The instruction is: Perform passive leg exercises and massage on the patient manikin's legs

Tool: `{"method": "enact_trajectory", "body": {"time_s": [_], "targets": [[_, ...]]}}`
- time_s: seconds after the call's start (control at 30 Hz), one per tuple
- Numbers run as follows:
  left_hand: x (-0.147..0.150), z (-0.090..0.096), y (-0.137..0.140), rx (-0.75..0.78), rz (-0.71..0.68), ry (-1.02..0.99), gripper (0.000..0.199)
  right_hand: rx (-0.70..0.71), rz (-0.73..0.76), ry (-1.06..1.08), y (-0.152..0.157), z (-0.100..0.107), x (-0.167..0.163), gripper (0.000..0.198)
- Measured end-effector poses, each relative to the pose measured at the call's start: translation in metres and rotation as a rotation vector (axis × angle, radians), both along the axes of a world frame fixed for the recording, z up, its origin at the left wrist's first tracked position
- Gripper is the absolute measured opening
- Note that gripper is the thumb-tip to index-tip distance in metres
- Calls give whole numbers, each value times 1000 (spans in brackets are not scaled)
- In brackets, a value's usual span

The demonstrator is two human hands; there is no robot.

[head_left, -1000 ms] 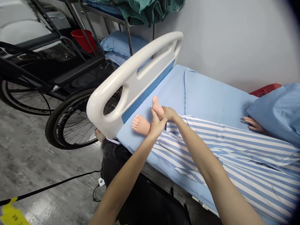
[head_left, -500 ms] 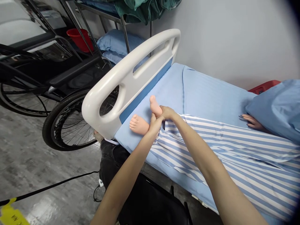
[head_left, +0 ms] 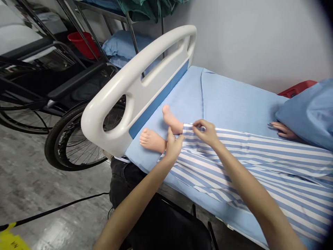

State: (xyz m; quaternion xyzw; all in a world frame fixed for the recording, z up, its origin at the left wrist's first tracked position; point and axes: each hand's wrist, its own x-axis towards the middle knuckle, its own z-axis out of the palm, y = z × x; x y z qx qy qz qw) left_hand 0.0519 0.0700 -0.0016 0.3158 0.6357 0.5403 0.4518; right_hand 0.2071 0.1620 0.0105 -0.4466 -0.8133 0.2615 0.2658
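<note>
Two smooth, pinkish manikin-like feet stick out of blue-and-white striped trousers (head_left: 260, 170) on the bed. My left hand (head_left: 174, 146) is closed around the heel and ankle of the far foot (head_left: 170, 118), its thumb near the sole. The near foot (head_left: 152, 140) lies beside my left wrist, toes toward the footboard. Just above the ankle, my right hand (head_left: 206, 132) pinches the trouser fabric near the cuff, thumb and forefinger together. The far foot's ankle now shows up to the cuff.
A white footboard (head_left: 140, 74) stands at the bed's end, with a wheelchair (head_left: 70, 135) beyond it. A blue cover (head_left: 309, 114) partly hides a hand (head_left: 283, 130) at right. A black chair (head_left: 171, 225) is below me. A red bucket (head_left: 84, 45) sits at the back.
My right hand has left the ankle and moved right to the trouser cuff, pinching the cloth. My left hand stays at the far foot. The view has shifted slightly.
</note>
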Motion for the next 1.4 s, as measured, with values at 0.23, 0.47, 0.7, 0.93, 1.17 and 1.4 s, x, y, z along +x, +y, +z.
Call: {"method": "enact_trajectory", "body": {"time_s": [0.23,0.47,0.7,0.93,1.17,1.4], "targets": [[24,27,22,288,-354,732,54,-467,48,-107,-22,-4,122,33],[36,-14,76,207,-819,1270,66,-979,136,-191,-13,-22,168,36],[26,-14,97,117,-893,1550,59,-1091,68,-118,-4,-18,195,45],[33,49,133,82,-901,1608,60,-1041,-12,296,-13,2,208,55],[42,85,132,66,-886,1592,58,-1078,-246,401,-28,4,253,44],[48,78,130,-2,-836,1641,54,-756,-327,608,-41,-26,261,69]]}}
